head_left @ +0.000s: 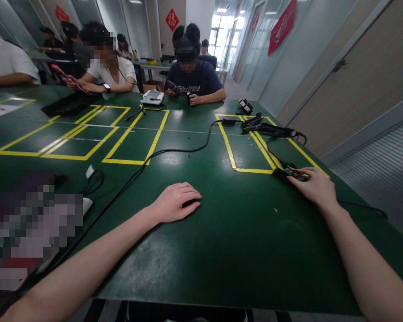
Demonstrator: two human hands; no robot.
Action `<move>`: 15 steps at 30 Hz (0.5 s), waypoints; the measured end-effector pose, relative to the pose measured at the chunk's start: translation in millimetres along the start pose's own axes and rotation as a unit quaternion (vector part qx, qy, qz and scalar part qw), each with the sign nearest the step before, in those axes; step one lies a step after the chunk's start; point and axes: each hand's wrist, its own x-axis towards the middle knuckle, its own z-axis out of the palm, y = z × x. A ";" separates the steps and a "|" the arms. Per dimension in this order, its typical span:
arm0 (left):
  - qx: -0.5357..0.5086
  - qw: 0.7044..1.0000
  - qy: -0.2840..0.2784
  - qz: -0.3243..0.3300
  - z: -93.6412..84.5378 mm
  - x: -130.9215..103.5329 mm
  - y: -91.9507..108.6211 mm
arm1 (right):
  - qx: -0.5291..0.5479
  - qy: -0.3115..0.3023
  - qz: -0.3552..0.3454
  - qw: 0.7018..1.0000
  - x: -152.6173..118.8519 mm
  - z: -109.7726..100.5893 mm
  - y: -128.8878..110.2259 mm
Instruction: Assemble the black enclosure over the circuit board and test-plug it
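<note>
Your left hand was palm-down over the green table, thumb loosely spread from the fingers. Your right hand had thumb and fingers at a dark gadget, right side of the table, by the near end of the yellow tape; gripped or just touched, couldn't tell. Black tool lay beyond it. Black cable ran off left, past your left hand.

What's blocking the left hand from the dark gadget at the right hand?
Nothing visible: only flat green tabletop shows between the left hand and the dark gadget, which the right hand touches. The long black cable passes beyond the left hand, outside that gap.
</note>
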 end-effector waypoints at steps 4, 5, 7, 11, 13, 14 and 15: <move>-0.004 1.000 -0.001 -0.004 0.3 0.1 0.1 | 0.038 -0.063 -0.095 0.993 -19.6 11.0 -50.4; -0.006 1.000 0.000 -0.006 0.3 0.1 0.2 | 0.065 -0.071 -0.139 0.986 -27.1 14.2 -62.6; -0.007 1.000 0.001 -0.007 -0.2 0.2 0.6 | 0.120 -0.099 -0.230 0.961 -45.5 18.5 -86.0; -0.008 0.999 0.033 0.005 -3.6 0.9 3.7 | 0.208 -0.200 -0.405 0.868 -89.8 14.7 -128.7; -0.008 0.999 0.051 0.012 -5.1 1.4 6.4 | 0.226 -0.249 -0.466 0.819 -109.0 9.4 -144.9; -0.010 0.998 0.052 0.018 -5.4 1.5 7.7 | 0.229 -0.265 -0.487 0.800 -116.3 7.3 -150.8; -0.012 0.999 0.046 0.025 -5.3 1.6 9.0 | 0.231 -0.274 -0.504 0.786 -121.9 5.9 -155.1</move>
